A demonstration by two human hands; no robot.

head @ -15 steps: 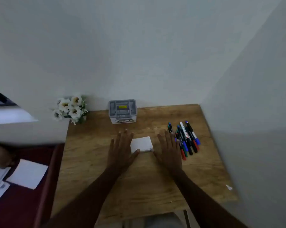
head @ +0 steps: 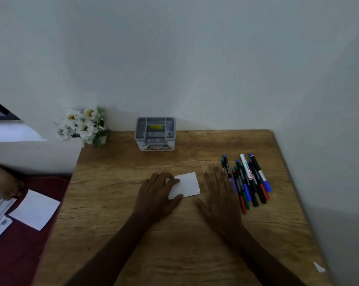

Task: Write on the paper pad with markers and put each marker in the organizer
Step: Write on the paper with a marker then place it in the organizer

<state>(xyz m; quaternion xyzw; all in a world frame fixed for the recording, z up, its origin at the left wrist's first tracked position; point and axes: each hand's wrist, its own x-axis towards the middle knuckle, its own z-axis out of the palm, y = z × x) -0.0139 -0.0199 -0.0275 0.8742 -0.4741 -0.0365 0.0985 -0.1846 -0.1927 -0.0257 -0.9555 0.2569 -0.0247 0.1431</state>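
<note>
A small white paper pad (head: 188,184) lies in the middle of the wooden table (head: 174,240). My left hand (head: 158,195) rests on the pad's left edge, fingers curled over its corner and thumb under its near side. Flat on the table just right of the pad lies my right hand (head: 219,195), fingers spread and holding nothing. Its fingertips reach the left side of a bunch of several markers (head: 246,180) with blue, green, red and black caps. A grey plastic organizer (head: 155,133) with open compartments stands at the table's back edge against the wall.
White artificial flowers (head: 82,124) stand at the table's back left corner. Left of the table is a dark red surface with a loose white sheet (head: 35,209), papers, and another person's foot (head: 5,182). Walls close the back and right sides. A small paper scrap (head: 318,267) lies near the front right.
My left hand has moved right onto the pad's left edge and curled its fingers over it. My right hand has shifted slightly right, toward the markers.
</note>
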